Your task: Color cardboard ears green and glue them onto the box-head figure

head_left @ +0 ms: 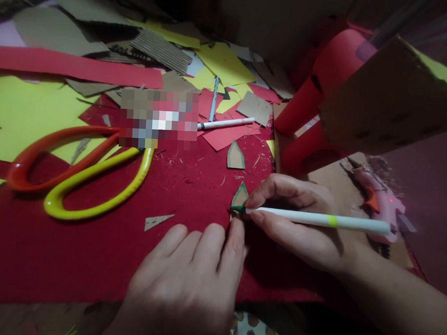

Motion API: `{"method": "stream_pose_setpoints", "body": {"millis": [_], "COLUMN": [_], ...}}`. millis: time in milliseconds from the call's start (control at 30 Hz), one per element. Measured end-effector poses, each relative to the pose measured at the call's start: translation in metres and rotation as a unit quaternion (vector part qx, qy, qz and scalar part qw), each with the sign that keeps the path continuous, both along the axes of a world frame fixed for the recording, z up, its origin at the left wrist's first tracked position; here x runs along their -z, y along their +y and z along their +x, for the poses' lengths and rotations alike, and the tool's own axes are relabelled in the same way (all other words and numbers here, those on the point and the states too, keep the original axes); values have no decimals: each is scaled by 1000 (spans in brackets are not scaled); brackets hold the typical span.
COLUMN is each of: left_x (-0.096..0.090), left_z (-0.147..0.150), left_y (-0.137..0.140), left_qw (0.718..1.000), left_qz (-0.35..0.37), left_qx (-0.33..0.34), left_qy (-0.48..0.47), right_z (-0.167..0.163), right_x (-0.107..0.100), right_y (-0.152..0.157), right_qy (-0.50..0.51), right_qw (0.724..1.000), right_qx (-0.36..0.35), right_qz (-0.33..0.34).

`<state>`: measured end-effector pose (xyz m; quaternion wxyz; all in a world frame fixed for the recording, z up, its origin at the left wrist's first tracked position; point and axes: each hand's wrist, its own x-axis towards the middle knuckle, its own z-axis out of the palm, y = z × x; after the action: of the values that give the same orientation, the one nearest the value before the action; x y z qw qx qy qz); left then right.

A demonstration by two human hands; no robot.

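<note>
Pinched in my right hand [303, 216] is a white felt-tip pen [303, 216] with a yellow-green band and a green tip. That tip touches the left edge of a small pointed cardboard piece [240, 194] with green-lined edges. My left hand [199, 276] has its fingers curled, and its index fingertip presses the lower end of this piece against the red surface; that end is hidden. Just beyond lies a second pointed cardboard piece [236, 156], also edged in green. A thin cardboard triangle [157, 221] rests left of my hands.
Large scissors with orange and yellow handles [94, 210] lie at left, blades blurred. Cardboard and coloured paper scraps [225, 62] pile up behind, near a white pen cap end [226, 123]. At right stand red paper tubes [301, 106], a cardboard box shape [392, 96] and a pink glue gun [384, 206].
</note>
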<state>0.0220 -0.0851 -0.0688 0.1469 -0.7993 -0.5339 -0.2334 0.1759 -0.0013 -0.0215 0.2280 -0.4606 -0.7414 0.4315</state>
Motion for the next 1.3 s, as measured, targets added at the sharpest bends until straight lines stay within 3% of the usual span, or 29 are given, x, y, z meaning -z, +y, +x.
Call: {"method": "stream_pose_setpoints", "body": {"millis": [500, 733, 1100, 1300], "left_x": [3, 3, 4, 1], "left_z": [-4, -3, -3, -2], "left_y": [2, 4, 2, 1], "left_qw": [999, 999, 999, 1000], "left_qz": [32, 36, 42, 14], "left_qx": [27, 29, 25, 17], "left_qy": [12, 11, 2, 3], "right_z": [2, 4, 3, 2], "right_x": [3, 4, 4, 4], "right_y": [-2, -3, 0, -2], "right_qy": [46, 15, 20, 17], "right_qw": [998, 998, 999, 999], "right_qx": [35, -20, -36, 2], "right_qz": [14, 65, 20, 32]}}
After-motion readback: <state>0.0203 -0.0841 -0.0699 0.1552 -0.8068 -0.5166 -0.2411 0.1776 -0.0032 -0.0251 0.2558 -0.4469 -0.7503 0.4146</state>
